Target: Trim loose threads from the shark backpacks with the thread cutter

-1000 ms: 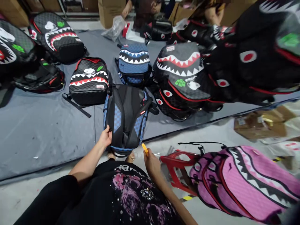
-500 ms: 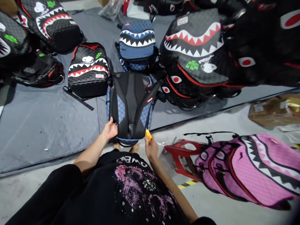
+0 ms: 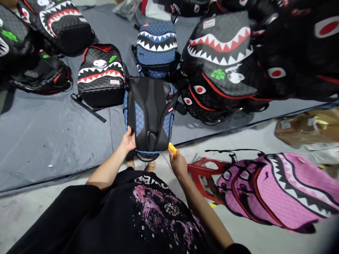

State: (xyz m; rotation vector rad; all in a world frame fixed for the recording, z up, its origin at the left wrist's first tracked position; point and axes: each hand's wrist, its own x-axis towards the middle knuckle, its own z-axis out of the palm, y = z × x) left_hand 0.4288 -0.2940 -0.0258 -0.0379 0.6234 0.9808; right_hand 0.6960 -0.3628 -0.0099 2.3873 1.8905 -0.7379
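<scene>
A blue checked backpack with a black padded back lies with its straps facing up at the table's near edge. My left hand is against its lower left side, thumb up, with the fingers partly hidden by the bag; it grips that side. Off the lower right corner, my right hand is closed on a small yellow tool. Just beyond stands another blue backpack with a toothed mouth print.
Black backpacks lie to the left and at the right on the grey table cover. Pink backpacks rest on a red stool at the lower right. A cardboard box sits behind them.
My right hand has moved slightly right and away from the bag's edge with the yellow tool. My left hand stays at the bag's side. The view has shifted a little.
</scene>
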